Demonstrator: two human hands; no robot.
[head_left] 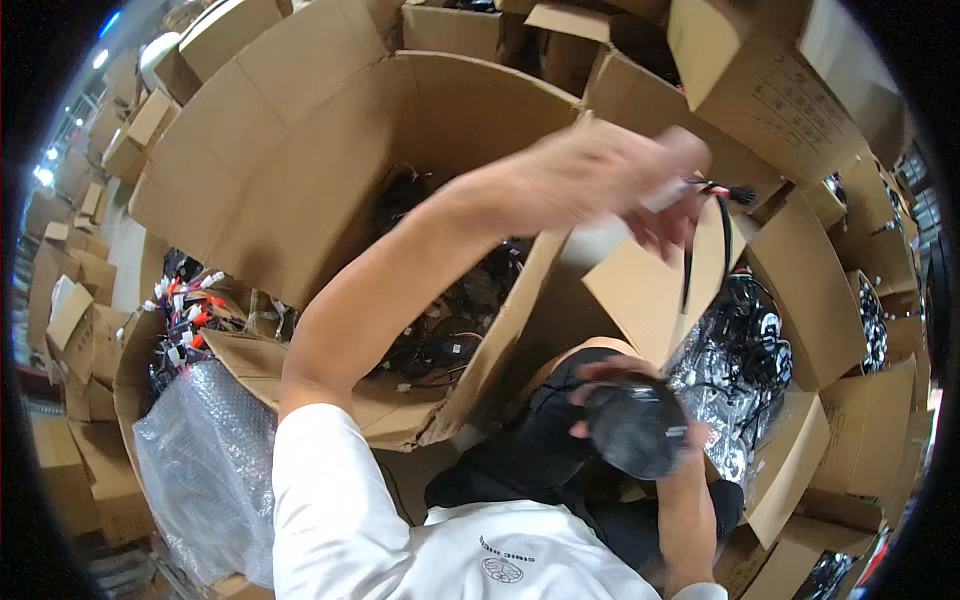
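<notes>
Head view, left to right: bubble wrap (205,465), an open cardboard box (330,170) of dark cables, left hand (600,175) raised, fingers clenched on a black cable (722,215); lower, right hand (640,420) grasps a round black device (635,430).

Black round device (637,430), perhaps dangling cable (724,235)

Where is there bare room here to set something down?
Little. The inner flaps of the big carton are bare cardboard, but slanted. Its bottom is crowded with black cables. The right box is full of bagged cables. The left hand and right hand are both occupied.
</notes>
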